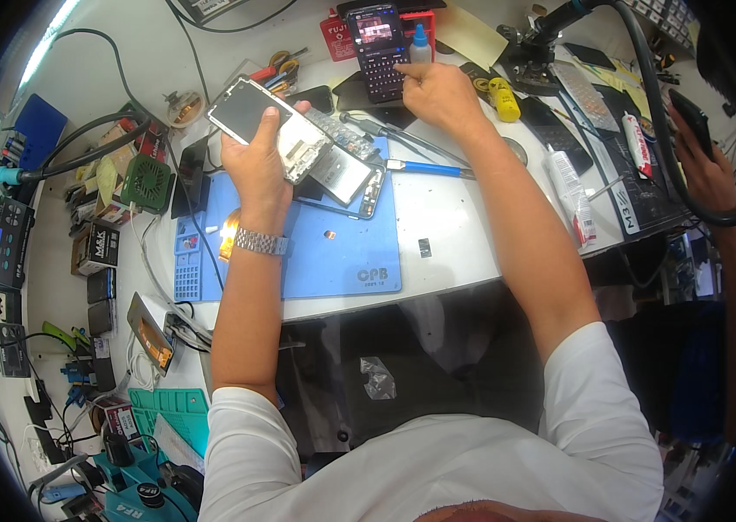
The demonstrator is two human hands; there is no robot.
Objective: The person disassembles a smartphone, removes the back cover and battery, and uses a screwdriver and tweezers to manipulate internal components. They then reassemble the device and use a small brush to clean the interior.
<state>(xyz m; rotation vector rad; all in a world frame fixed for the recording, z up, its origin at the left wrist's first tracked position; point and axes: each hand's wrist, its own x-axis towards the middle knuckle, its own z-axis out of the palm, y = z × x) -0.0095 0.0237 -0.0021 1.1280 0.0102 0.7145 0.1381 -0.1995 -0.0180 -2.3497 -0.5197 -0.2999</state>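
Observation:
My left hand [256, 161] grips an opened phone's screen assembly [243, 108], thumb on top, fingers underneath. It has a dark panel at one end and a bare silver frame at the other. Just beyond it, a phone housing [371, 197] with a silver battery [343, 177] lies partly over the blue repair mat [346, 248]. My right hand [444, 100] reaches forward with the index finger extended to the lit screen of a propped-up smartphone [379, 54], at the right edge of its on-screen keyboard. The other fingers are curled and hold nothing.
A blue-handled tool [429, 168] lies beneath my right forearm. A white tube [569, 193] and a yellow bottle [504, 100] are to the right. At far right another person's hand [705, 170] holds a dark phone [692, 120]. Cables and a green fan box [147, 184] crowd the left.

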